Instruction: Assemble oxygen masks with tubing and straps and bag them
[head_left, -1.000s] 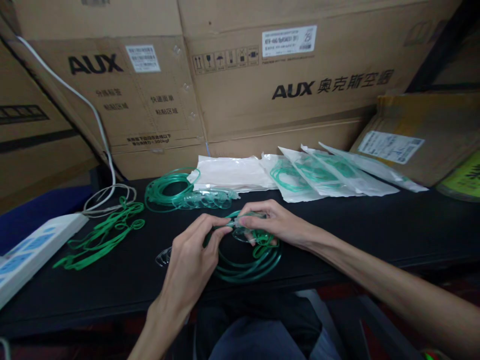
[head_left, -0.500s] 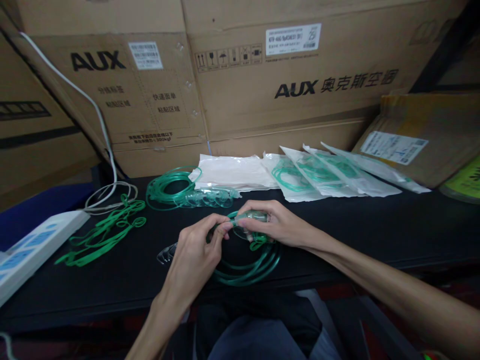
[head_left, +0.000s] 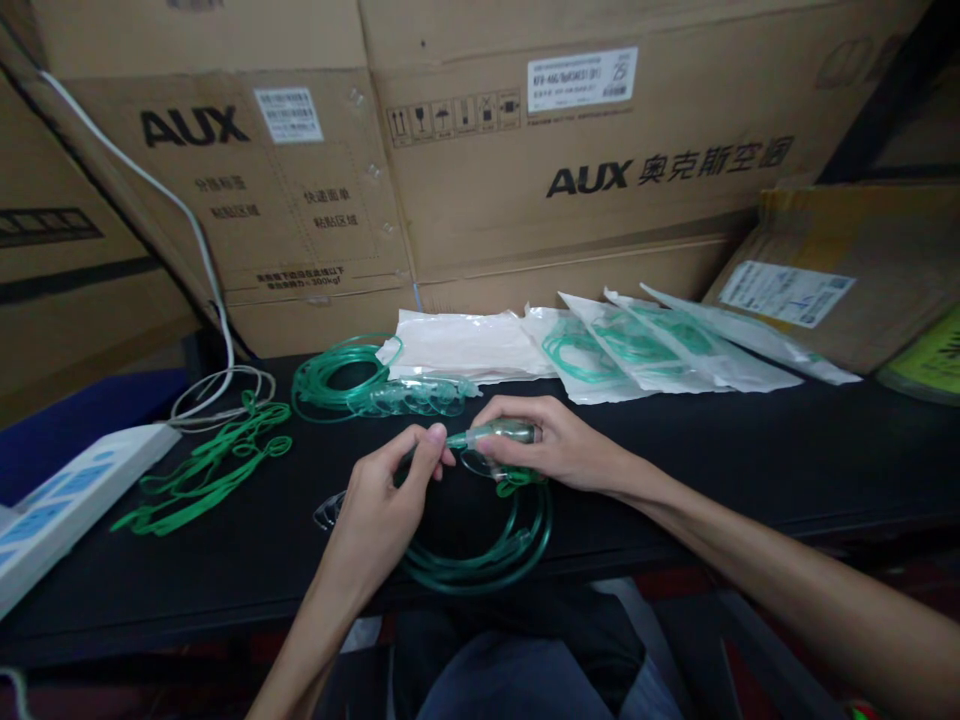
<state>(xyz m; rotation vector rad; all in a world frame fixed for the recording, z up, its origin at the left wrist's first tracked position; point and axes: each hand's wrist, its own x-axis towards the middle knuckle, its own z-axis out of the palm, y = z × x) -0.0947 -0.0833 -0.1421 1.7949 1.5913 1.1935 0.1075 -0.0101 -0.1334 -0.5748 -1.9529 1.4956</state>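
My right hand (head_left: 562,445) is closed around a small clear-green oxygen mask (head_left: 504,431), whose narrow connector points left. With thumb and fingertips, my left hand (head_left: 388,500) pinches the green tubing (head_left: 456,440) at that connector. Whether the tube is pushed fully on cannot be made out. The rest of the tubing hangs in loose loops over the black table below both hands. A green elastic strap (head_left: 517,482) dangles under the mask. Partly hidden behind my left wrist lies a clear plastic piece (head_left: 328,512).
Behind my hands lie a coil of green tubing (head_left: 322,385), nested clear masks (head_left: 420,396) and white pouches (head_left: 465,340). Filled pouches (head_left: 592,360) fan out to the right. Green straps (head_left: 217,470) and a power strip (head_left: 82,500) are on the left. Large cartons (head_left: 480,230) wall the back.
My left hand has shifted slightly left, away from my right hand, exposing more tube at the connector. The loops below have spread and dropped a little. My right hand stays nearly in place.
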